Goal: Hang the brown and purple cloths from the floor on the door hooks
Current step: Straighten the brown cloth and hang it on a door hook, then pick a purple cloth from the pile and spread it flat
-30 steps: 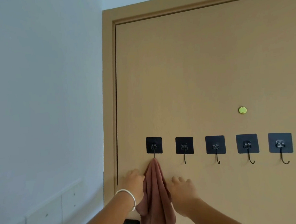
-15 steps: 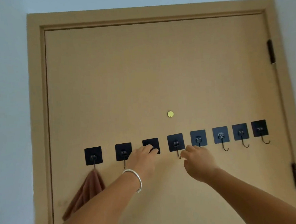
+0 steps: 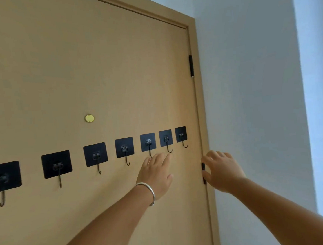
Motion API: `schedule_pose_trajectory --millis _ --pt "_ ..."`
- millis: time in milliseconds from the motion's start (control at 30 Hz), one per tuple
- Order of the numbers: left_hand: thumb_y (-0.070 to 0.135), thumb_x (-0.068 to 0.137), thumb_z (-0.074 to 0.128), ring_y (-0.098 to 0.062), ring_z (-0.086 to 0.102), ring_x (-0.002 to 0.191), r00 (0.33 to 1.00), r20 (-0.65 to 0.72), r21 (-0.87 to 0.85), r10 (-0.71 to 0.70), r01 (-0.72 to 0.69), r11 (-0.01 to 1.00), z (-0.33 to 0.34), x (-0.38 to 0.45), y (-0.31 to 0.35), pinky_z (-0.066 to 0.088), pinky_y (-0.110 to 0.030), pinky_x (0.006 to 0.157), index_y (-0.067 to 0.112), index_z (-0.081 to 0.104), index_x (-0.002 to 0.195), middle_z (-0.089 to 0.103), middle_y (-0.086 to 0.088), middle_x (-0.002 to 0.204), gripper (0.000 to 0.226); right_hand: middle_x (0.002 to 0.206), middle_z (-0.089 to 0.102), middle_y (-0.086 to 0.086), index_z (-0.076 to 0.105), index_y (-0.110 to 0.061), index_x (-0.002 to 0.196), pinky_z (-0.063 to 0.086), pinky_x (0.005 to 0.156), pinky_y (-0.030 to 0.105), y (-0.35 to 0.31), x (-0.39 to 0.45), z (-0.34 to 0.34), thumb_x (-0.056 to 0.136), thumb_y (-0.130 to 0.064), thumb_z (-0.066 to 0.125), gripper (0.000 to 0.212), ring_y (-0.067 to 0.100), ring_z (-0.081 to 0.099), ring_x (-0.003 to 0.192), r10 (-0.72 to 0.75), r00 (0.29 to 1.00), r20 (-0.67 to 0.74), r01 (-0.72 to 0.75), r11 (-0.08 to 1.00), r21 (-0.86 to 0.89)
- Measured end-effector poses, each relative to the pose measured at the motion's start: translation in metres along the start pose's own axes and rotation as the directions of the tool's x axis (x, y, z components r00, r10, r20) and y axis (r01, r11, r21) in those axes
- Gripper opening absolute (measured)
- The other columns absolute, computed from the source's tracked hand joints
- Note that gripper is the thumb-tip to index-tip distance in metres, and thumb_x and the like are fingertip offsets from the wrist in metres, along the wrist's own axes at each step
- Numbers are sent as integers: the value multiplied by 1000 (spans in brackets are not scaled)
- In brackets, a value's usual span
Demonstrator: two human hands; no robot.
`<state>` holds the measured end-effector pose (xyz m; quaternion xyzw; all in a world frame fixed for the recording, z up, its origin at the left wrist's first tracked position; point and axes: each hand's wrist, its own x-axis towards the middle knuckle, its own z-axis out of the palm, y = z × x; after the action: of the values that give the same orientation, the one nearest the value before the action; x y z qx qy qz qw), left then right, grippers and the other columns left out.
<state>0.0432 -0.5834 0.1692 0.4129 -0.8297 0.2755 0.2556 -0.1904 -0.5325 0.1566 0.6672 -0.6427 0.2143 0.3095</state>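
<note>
Neither cloth is in shot right now, brown or purple, so I can't tell you where they sit from this angle. Both your hands are empty. Your left hand (image 3: 156, 173) has its fingers straight and spread, tips reaching up just under the fifth hook (image 3: 148, 142) from the left edge of the shot. Your right hand (image 3: 222, 168), loosely curled round nothing, is off at 3 o'clock by the door frame (image 3: 197, 93) and lower hinge (image 3: 203, 172).

My guess is you're picking a hook for the next cloth. When you bring it up, bunch a corner or fold so there's a thick bit to drop over the tip, and let it settle into the curve before you let go.

The hooks are thin dark wire J-shapes hanging off flat matte black square stick-on pads (image 3: 95, 154). Those look glued on, so don't yank downwards. The door (image 3: 76, 61) is smooth tan with a small round brass peephole (image 3: 89, 118) at 12 o'clock of the row.
</note>
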Motion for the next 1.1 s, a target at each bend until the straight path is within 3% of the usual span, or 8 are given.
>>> schedule_pose_trajectory --millis 200,433,633,833,1100 --pt "43 98 39 -20 21 142 984 -47 -128 173 -178 976 29 41 59 17 -39 117 18 13 153 25 -1 153 66 132 50 -3 48 -29 132 34 105 34 63 -51 -24 93 -51 40 46 19 49 120 190 981 31 -180 963 -198" --pt "46 96 38 -21 20 142 922 -147 -300 359 -387 872 45 74 140 12 -38 116 19 14 153 26 -3 154 67 134 51 -3 49 -28 132 32 106 36 99 -123 -78 91 -50 46 47 21 48 123 460 888 25 -412 817 -404" --pt "47 97 36 -19 19 144 831 -231 -423 506 -554 717 40 60 217 15 -42 116 25 14 153 24 -2 157 65 136 49 -2 49 -25 133 26 110 39 93 -213 -130 90 -49 48 49 20 41 129 677 736 4 -567 619 -543" --pt "50 98 33 -18 18 145 713 -348 -512 609 -689 514 16 18 305 13 -41 118 27 12 154 22 -3 158 64 142 46 -1 48 -27 135 23 113 44 64 -315 -195 90 -51 48 51 21 38 134 844 530 -84 -659 347 -668" --pt "52 96 38 -21 22 144 518 -489 -580 702 -794 181 -67 -60 422 14 -47 117 29 15 152 27 -4 155 65 144 44 -1 46 -31 136 23 110 44 12 -427 -295 89 -51 49 52 19 36 135 924 289 -250 -683 16 -730"
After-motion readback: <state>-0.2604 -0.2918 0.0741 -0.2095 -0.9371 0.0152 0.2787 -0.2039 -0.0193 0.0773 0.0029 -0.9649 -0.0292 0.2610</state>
